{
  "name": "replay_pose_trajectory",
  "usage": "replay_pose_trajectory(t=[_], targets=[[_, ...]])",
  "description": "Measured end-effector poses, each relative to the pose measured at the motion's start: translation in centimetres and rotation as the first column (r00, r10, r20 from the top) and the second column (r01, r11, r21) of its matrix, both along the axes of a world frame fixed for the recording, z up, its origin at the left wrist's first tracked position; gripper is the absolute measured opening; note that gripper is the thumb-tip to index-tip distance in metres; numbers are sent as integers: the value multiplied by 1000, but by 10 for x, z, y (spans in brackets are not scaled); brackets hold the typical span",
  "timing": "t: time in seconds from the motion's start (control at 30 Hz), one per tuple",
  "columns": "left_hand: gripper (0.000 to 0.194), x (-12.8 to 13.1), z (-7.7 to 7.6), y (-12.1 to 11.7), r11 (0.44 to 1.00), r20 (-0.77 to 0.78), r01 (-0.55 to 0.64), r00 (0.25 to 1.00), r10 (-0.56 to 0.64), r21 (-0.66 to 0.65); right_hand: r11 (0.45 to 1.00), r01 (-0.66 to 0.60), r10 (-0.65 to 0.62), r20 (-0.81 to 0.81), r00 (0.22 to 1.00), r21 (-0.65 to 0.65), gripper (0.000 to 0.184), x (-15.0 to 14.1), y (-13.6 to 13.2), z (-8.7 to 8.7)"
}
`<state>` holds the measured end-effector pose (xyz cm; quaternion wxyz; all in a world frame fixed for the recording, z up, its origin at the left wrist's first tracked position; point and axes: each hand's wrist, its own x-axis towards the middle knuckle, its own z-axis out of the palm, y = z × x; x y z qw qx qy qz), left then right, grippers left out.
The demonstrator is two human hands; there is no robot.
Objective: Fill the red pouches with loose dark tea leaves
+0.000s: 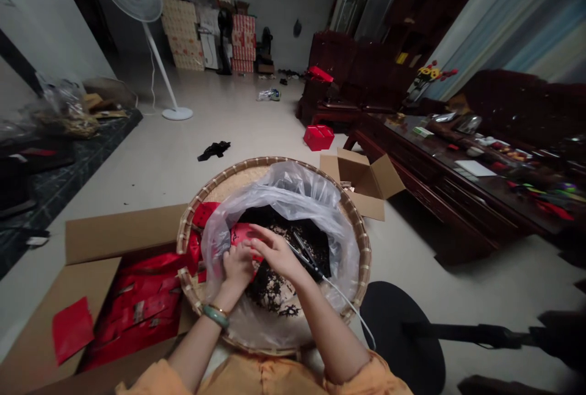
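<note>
Both hands meet over a clear plastic bag (279, 199) spread inside a round woven bamboo tray (365, 248). Dark, crumbly dried leaves mixed with pale bits (270, 291) lie in the bag. My left hand (238, 267), a green bangle at its wrist, is closed on a small red packet (240, 233). On the packet's right side, my right hand (277, 253) grips it with bent fingers; the fingertips partly hide one another. Beside the right hand rests a black tong-shaped tool (304, 254) with a white cord (348, 300).
An open carton (123, 230) full of red packets stands at left, one packet (72, 329) on its flap. Another open carton (361, 178) sits at right, near a red box (319, 137) and a dark wooden table (407, 163). A black round base (403, 346) is close on my right.
</note>
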<state>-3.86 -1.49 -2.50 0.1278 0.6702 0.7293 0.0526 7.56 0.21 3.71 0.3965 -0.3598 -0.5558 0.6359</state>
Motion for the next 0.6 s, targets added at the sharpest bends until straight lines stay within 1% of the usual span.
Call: replay_pose_trajectory(t=[0.03,0.07,0.1,0.13,0.17,0.2,0.27,0.33,0.4,0.5,0.6], targets=[[28,-3,1,2,1000,11,-3,1000,3,0,996,49,-57,99,993,75,40,5,4,-11],[25,-7,2,5,1000,50,-3,999,3,-1,981,111,-143,204,969,161,34,13,8,-24],[21,-10,2,7,1000,124,7,992,-7,-5,954,168,-241,300,923,249,34,21,12,-38],[18,-13,2,9,1000,220,18,975,-15,-12,924,196,-317,374,872,327,37,28,15,-52],[18,-16,1,11,1000,311,25,950,-25,1,899,203,-368,418,831,388,42,33,18,-66],[17,-18,0,12,999,393,25,919,-33,26,883,183,-385,446,808,432,47,37,20,-77],[18,-19,-4,15,994,503,-4,863,-50,106,855,138,-402,471,785,500,51,38,21,-93],[19,-17,-8,16,984,573,-71,819,-38,166,822,129,-436,467,770,555,52,33,19,-98],[20,-16,-11,18,972,635,-155,772,8,176,782,138,-483,451,751,608,53,26,17,-98],[23,-16,-14,19,958,727,-256,681,85,127,732,98,-514,452,729,674,55,22,13,-93],[30,-17,-15,21,960,809,-278,573,132,41,688,30,-522,466,715,725,50,23,10,-89]])
